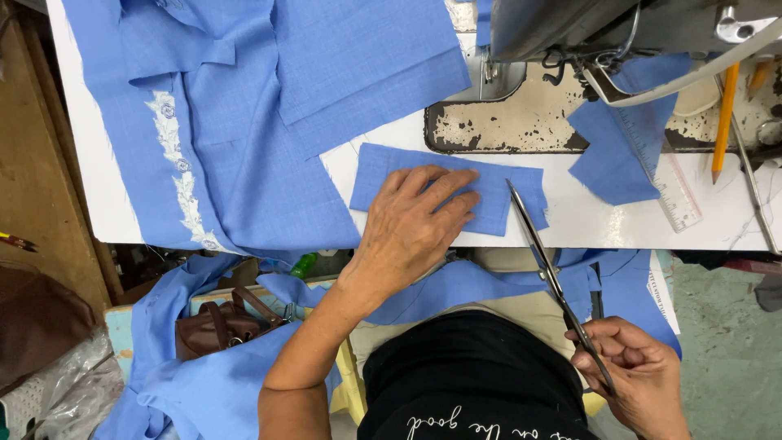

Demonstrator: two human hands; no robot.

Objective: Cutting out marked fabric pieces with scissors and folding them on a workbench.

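My left hand [411,224] lies flat, fingers spread, on a small rectangular piece of blue fabric [505,189] at the front edge of the white sewing table [595,220]. My right hand [635,371] grips the handles of long metal scissors [542,257] down near my lap. The blades point up and away, their tips resting over the right part of the blue piece, just right of my left fingertips.
A large blue garment with white lace trim and buttons [212,138] covers the table's left and hangs down. A sewing machine [603,49] stands at the back right, with another blue scrap [611,155], a clear ruler [672,183] and a pencil [723,122]. A brown bag [220,326] sits below left.
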